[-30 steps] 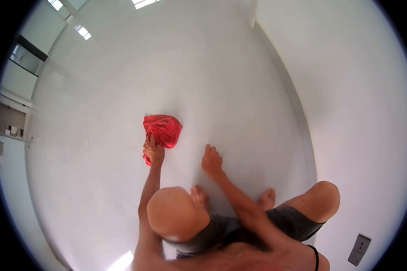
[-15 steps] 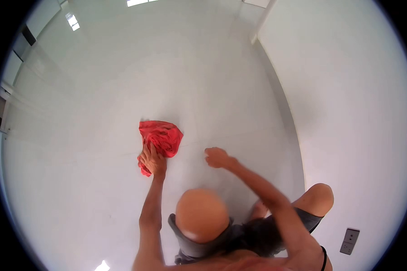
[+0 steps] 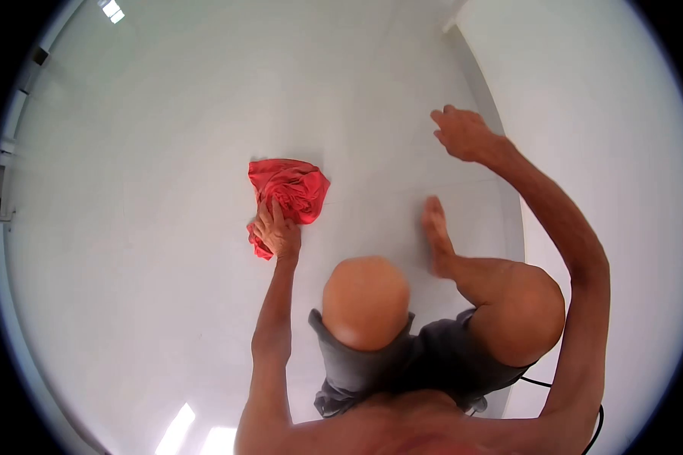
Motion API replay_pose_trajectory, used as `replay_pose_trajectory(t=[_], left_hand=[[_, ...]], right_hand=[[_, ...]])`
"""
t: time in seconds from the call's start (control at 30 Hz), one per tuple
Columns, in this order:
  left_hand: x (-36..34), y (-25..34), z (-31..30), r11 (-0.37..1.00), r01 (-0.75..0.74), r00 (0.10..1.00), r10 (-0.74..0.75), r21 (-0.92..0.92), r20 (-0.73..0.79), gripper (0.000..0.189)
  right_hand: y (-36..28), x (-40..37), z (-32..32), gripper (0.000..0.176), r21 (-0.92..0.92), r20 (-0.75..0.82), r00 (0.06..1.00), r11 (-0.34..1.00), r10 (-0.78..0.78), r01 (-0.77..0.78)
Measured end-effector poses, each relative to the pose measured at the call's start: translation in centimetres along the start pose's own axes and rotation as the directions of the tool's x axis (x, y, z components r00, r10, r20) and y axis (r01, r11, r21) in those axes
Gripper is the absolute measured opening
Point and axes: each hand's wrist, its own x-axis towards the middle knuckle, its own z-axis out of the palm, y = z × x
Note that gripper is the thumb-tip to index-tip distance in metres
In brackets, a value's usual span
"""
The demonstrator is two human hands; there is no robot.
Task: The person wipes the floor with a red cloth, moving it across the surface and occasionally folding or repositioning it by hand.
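Observation:
A crumpled red cloth (image 3: 300, 186) lies on the pale glossy floor (image 3: 167, 303), left of the middle. My left hand (image 3: 278, 231) presses down on its lower part with the fingers spread, and a small piece of cloth shows beyond the hand's left side. Up and to the right, my right hand (image 3: 463, 135) is raised near the base of the wall. Its fingers are partly bent and apart, and nothing shows in them.
The white wall (image 3: 584, 114) rises along the right side, with a grey skirting strip at its foot. My bent knees and a bare foot (image 3: 435, 227) are below and between the hands. A black cable (image 3: 535, 381) runs near my right arm.
My right hand has swung up and to the right, and its fingers have opened. My right foot has come forward into view. The left hand remains on the cloth; the camera view has shifted.

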Motion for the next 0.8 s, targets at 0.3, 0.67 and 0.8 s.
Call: replay_pose_trajectory(t=[0.3, 0.67, 0.8], left_hand=[[0.2, -0.6, -1.0, 0.995, -0.017, 1.0, 0.017, -0.102, 0.0, 0.063], [7.0, 2.2, -8.6, 0.977, 0.191, 0.651, -0.052, -0.097, 0.757, 0.094], [9.7, 2.8, -8.9, 0.988, 0.149, 0.487, -0.031, -0.048, 0.873, 0.101]], right_hand=[[-14.8, 7.3, 14.8, 0.07, 0.37, -0.011, 0.938, 0.87, -0.348, 0.327], [-22.5, 11.9, 17.5, 0.089, 0.258, -0.29, 0.788, 0.749, -0.543, 0.61], [-22.8, 12.6, 18.8, 0.08, 0.026, -0.332, 0.697, 0.732, -0.636, 0.68]])
